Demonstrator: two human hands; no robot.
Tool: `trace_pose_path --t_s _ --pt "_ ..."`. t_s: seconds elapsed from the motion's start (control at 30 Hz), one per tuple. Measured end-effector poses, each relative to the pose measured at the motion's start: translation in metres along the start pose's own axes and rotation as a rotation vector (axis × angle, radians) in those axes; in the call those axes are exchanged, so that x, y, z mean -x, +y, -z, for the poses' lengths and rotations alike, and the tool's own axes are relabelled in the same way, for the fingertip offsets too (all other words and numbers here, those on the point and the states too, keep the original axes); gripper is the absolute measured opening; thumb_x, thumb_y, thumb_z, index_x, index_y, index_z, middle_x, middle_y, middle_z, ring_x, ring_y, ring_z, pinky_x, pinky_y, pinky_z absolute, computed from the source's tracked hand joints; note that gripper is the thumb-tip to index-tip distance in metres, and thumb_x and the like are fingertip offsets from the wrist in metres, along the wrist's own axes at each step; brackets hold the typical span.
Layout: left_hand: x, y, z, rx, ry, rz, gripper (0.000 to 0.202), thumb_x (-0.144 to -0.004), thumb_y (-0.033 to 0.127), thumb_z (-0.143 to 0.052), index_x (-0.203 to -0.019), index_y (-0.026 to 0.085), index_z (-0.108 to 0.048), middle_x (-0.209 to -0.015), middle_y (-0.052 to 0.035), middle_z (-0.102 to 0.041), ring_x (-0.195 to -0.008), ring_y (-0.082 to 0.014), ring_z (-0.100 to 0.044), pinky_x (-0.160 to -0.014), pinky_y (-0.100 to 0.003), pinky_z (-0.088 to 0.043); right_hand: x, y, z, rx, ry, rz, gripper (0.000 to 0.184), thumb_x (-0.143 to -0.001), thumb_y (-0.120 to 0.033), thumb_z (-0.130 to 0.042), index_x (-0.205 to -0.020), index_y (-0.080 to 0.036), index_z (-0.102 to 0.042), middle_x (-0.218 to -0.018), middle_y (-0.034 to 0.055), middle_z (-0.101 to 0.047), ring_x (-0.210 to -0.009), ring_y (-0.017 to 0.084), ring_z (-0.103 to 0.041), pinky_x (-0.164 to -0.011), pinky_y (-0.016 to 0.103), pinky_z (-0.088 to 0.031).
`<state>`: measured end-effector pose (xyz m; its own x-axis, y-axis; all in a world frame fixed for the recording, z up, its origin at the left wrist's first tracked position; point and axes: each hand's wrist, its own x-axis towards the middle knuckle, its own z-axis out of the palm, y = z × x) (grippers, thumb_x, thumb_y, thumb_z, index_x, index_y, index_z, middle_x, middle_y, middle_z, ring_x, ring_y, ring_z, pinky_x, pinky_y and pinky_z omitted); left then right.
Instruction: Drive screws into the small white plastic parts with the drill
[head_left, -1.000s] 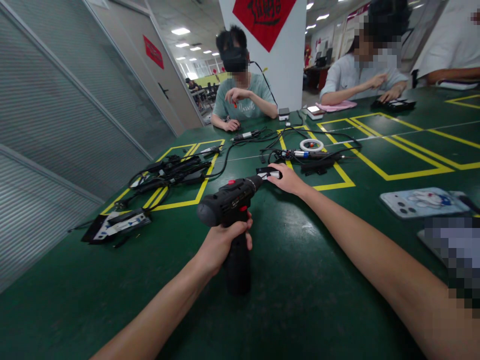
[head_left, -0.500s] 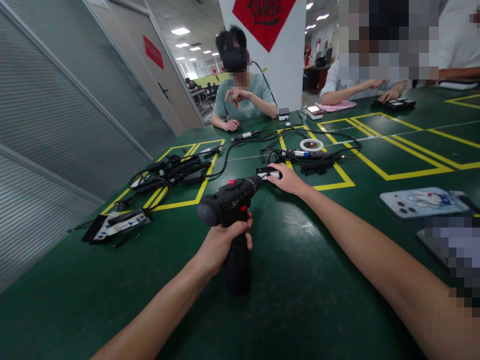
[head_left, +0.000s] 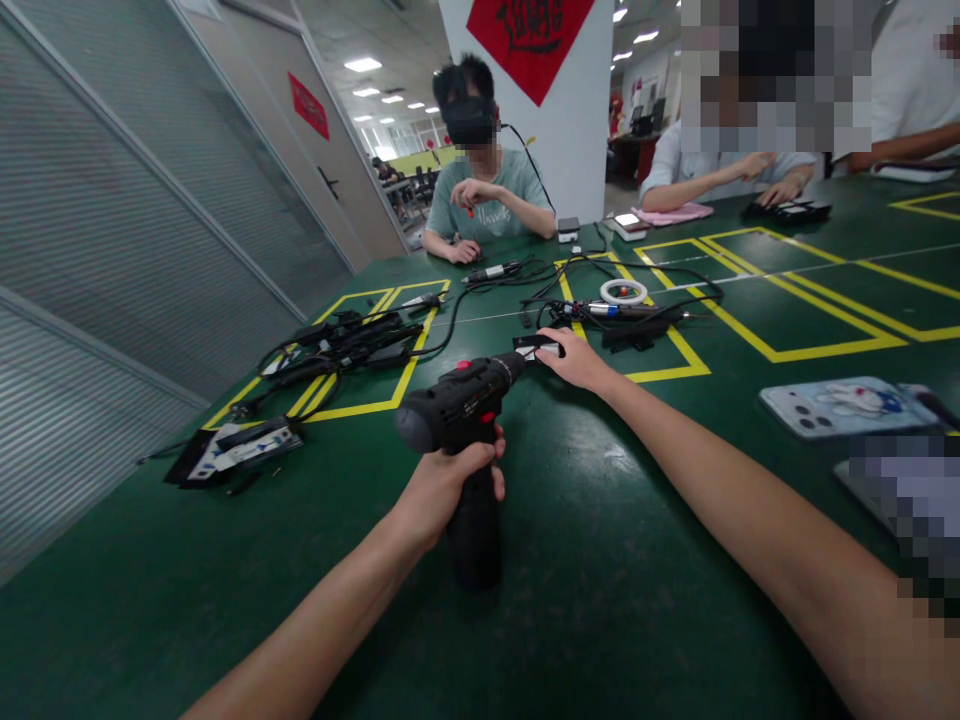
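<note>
- Black plastic is casing the drill [head_left: 456,403] in the head view; fingers of the left hand [head_left: 436,490] are gripping it.
- Fingers of the right hand [head_left: 576,360] are pinching a small piece [head_left: 548,349], apparently on the surface [head_left: 592,560], just ahead.
- Aligning drill with piece is seemingly in hand, contact being unclear; the next move is probably calling for steadiness.

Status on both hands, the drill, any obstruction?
Left hand gripping drill. Right hand holding small black-and-white part. Drill's front end at part, contact unclear. White ring beyond right hand, not between them.
</note>
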<state>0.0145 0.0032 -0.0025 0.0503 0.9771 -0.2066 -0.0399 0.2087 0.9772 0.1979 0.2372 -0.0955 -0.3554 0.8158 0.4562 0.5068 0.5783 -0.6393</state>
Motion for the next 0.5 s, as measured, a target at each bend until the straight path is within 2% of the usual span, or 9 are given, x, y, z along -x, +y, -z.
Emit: trace_pose_path --t_s 0.5 --pt "0.0000 -0.0004 0.0024 0.010 -0.016 -0.006 0.027 -0.080 0.028 -0.061 -0.103 0.016 -0.059 -0.088 -0.0024 -0.063 -0.052 -0.0131 -0.058 -0.057 -0.029 -0.044 0.0007 -0.0018 0.0020 0.005 -0.009 0.000 0.045 -0.090 -0.039 -0.060 -0.132 -0.022 -0.059 -0.121 0.0089 -0.061 -0.108 0.024 -0.061 -0.100 0.037 -0.045"
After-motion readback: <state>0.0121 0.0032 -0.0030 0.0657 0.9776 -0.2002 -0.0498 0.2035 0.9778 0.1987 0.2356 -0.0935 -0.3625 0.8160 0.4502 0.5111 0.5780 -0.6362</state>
